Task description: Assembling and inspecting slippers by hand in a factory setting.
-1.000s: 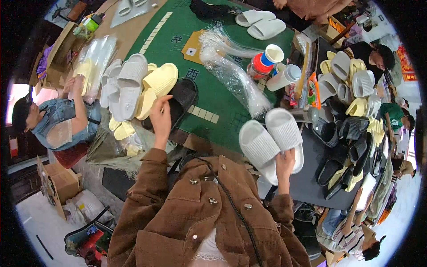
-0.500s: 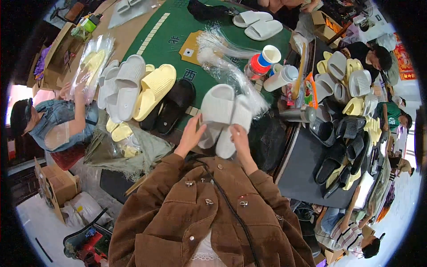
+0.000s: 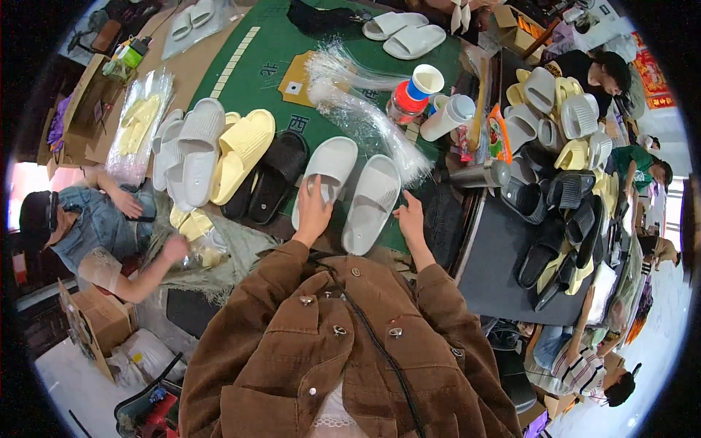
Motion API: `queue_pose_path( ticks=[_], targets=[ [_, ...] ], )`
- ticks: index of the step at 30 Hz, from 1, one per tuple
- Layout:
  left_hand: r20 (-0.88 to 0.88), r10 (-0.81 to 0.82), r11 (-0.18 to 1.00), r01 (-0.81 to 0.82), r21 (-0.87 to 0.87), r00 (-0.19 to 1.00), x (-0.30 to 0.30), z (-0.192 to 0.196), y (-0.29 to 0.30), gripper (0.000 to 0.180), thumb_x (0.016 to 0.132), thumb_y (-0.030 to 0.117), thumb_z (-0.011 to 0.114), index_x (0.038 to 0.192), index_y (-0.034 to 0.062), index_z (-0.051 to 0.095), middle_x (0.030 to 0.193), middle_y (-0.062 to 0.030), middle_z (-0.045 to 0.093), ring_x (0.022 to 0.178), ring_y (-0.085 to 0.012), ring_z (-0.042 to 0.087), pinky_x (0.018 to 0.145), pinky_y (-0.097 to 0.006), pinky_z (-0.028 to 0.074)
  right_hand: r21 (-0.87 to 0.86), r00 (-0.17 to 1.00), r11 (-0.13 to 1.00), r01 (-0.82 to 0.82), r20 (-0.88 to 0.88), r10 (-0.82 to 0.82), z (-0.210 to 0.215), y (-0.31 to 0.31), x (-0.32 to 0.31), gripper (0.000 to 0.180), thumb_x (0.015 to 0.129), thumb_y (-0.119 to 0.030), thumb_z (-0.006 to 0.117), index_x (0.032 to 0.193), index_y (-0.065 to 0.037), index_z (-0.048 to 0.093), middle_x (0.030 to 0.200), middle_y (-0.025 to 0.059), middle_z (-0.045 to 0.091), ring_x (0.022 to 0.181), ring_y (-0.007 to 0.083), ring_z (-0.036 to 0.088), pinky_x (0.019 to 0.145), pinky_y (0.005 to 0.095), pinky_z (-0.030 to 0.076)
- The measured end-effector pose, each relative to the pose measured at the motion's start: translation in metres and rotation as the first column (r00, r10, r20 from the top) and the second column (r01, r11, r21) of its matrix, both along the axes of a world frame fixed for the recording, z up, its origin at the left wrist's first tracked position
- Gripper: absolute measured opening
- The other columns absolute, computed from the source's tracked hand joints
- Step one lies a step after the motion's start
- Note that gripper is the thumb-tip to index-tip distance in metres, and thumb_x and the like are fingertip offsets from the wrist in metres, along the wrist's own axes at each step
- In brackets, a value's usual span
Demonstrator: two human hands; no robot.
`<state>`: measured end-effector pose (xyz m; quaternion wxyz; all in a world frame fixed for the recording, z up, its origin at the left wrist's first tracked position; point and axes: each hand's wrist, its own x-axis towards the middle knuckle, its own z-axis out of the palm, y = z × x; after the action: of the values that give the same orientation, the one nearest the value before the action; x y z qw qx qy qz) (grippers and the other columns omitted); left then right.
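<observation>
Two light grey slippers lie in front of me on the green tabletop, side by side with a gap between them. My left hand [image 3: 314, 213] rests on the left grey slipper [image 3: 334, 158], its stretched fingers reaching over the footbed and covering part of the heel. To the right of the right grey slipper [image 3: 372, 201], my right hand [image 3: 410, 219] is empty, with the index finger extended and the others partly bent. A pair of black slippers [image 3: 280, 175] sits just left of my left hand.
Yellow slippers [image 3: 244, 153] and grey slippers [image 3: 198, 150] stand in a row at left, near a co-worker [image 3: 102, 226]. Clear plastic strands [image 3: 365, 109], a red-lidded jar [image 3: 407, 102] and a white bottle [image 3: 447, 117] lie beyond. More slippers [image 3: 544, 252] crowd the right-hand table.
The grey slippers, held together in both hands before, now lie apart on the table. My right hand has let go and moved right. The co-worker at left has lowered their hands from the plastic-wrapped slippers.
</observation>
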<state>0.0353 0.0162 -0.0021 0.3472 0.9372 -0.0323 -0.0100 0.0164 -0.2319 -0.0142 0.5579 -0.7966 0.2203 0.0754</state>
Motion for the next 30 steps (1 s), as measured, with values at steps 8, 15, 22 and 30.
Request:
queue_pose_path(
  ticks=[8, 15, 22, 30],
  targets=[
    [0.128, 0.084, 0.995, -0.076, -0.061, 0.988, 0.03, 0.003, 0.002, 0.052, 0.074, 0.003, 0.057, 0.121, -0.0046, 0.034, 0.13, -0.0268, 0.028, 0.119, -0.043, 0.031, 0.098, -0.046, 0.028, -0.113, 0.967, 0.966, -0.234, -0.134, 0.218, -0.002, 0.01, -0.005, 0.062, 0.072, 0.0, 0.057, 0.13, -0.002, 0.038, 0.124, 0.0181, 0.045, 0.093, 0.0232, 0.057, 0.081, 0.0324, 0.045],
    [0.04, -0.056, 0.998, 0.056, -0.002, 0.998, 0.043, -0.002, 0.005, 0.054, 0.068, 0.009, 0.062, 0.117, 0.0073, 0.04, 0.121, -0.0234, 0.038, 0.112, -0.041, 0.038, 0.091, -0.047, 0.035, 0.012, 0.94, 0.953, -0.303, -0.159, 0.301, 0.006, 0.014, -0.007, 0.057, 0.076, 0.001, 0.055, 0.13, -0.002, 0.039, 0.122, 0.0171, 0.045, 0.093, 0.0227, 0.058, 0.08, 0.0324, 0.046],
    [0.017, -0.016, 1.0, 0.016, -0.007, 1.0, 0.019, 0.005, 0.001, 0.054, 0.066, 0.007, 0.06, 0.117, 0.0087, 0.042, 0.116, -0.0225, 0.039, 0.108, -0.0416, 0.039, 0.09, -0.046, 0.037, 0.327, 0.963, 0.929, -0.174, -0.142, 0.231, -0.003, 0.01, -0.019, 0.045, 0.08, 0.002, 0.049, 0.125, 0.005, 0.042, 0.121, 0.0192, 0.048, 0.087, 0.0211, 0.062, 0.077, 0.0294, 0.049],
    [0.087, -0.064, 0.997, 0.059, 0.053, 0.994, -0.001, 0.014, 0.005, 0.049, 0.071, 0.003, 0.057, 0.118, 0.0052, 0.044, 0.122, -0.02, 0.039, 0.109, -0.0394, 0.04, 0.092, -0.044, 0.035, 0.435, 0.995, 0.898, 0.068, 0.039, -0.095, 0.042, 0.001, 0.001, 0.018, 0.086, -0.002, 0.047, 0.098, 0.007, 0.057, 0.091, 0.0122, 0.061, 0.084, 0.0191, 0.062, 0.074, 0.0294, 0.052]
  ],
)
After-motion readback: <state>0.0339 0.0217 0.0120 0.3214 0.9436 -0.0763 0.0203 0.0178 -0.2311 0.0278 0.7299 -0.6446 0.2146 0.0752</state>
